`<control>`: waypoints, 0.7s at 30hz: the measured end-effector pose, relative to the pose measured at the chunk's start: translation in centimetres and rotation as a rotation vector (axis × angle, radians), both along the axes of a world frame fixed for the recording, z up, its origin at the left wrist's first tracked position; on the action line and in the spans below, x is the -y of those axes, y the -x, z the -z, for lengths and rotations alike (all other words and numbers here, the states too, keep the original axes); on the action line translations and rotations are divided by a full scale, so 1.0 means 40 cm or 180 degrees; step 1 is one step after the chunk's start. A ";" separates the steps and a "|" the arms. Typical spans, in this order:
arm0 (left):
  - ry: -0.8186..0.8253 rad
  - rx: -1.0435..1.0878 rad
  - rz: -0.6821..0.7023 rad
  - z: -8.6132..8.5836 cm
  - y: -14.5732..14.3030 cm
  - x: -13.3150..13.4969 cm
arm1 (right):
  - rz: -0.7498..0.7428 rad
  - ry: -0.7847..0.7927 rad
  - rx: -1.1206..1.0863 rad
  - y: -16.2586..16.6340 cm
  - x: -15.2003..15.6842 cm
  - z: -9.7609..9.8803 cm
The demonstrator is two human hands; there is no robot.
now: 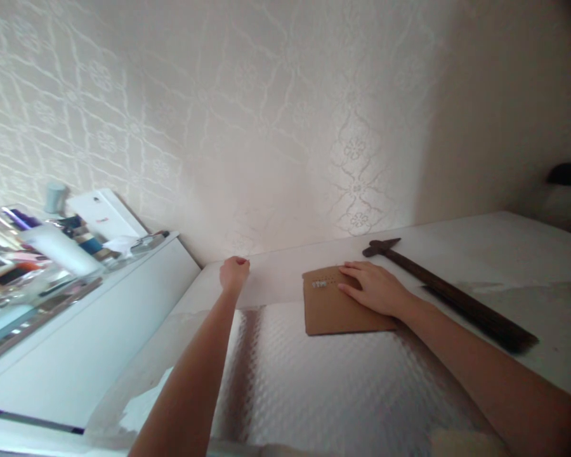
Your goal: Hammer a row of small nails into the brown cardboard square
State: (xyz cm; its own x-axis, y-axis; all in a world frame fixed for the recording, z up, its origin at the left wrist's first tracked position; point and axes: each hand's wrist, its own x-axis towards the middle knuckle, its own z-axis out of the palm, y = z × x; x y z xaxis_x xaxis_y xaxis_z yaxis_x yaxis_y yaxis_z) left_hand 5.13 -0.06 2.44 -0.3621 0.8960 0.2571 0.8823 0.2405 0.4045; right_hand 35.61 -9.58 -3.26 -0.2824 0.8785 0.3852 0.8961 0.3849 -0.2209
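1. Bare forearms (185, 374) come closest to my camera, one reaching in from the bottom edge and the other from the lower right corner.
2. Flat brown cardboard piece (330, 311), roughly rectangular: I find it right of centre, lying across the far edge of the sheet beneath. Its long axis seems to run left to right, though its right end is partly covered. Small pale bits (319, 284) sit in short rows near its far left corner, with tiny dark dots beside them; I can't tell from here what they are.
3. My right hand (374, 289) is the nearer one: it lies palm down on the cardboard's right end, fingers stretched and slightly apart, tips pointing left toward the dots.
4. My left hand (235, 274) stands well apart from the cardboard, which lies to its right and a little closer to me. Its fingers are drawn together; whether something tiny is pinched there, I cannot tell.
5. Dark, long-handled hammer (480, 316): it rests right of the right hand, head toward the wall, handle slanting back toward me.
6. Silvery, bubble-textured sheet (314, 381) covers the near part of the white tabletop (276, 279).
7. Further out, I see a white cabinet (90, 355) crowded with small containers, and pale patterned wallpaper (266, 127).
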 end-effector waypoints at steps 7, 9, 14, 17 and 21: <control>-0.0707 0.1291 0.1341 -0.035 -0.223 0.090 | -0.0030 0.0021 0.0024 -0.003 -0.005 0.001; -0.0731 0.1478 0.1805 -0.039 -0.281 0.124 | -0.0035 0.0039 -0.0002 -0.004 -0.007 0.000; -0.0508 0.1856 0.2193 -0.004 -0.348 0.166 | -0.0054 0.0053 0.0003 -0.007 -0.011 0.001; -0.0187 0.1933 0.2103 0.034 -0.339 0.162 | -0.0070 0.0024 -0.0016 -0.007 -0.009 0.002; -0.0098 0.1827 0.2067 0.061 -0.314 0.148 | -0.0041 -0.0010 -0.0015 -0.006 -0.005 0.000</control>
State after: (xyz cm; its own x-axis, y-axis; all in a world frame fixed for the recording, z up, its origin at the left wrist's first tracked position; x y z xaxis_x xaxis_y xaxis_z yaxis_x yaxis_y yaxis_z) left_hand 17.68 -5.97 0.00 0.1374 0.9660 0.2190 0.4988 -0.2585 0.8273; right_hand 35.84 -9.39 -3.27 -0.2919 0.8737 0.3893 0.8901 0.3971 -0.2238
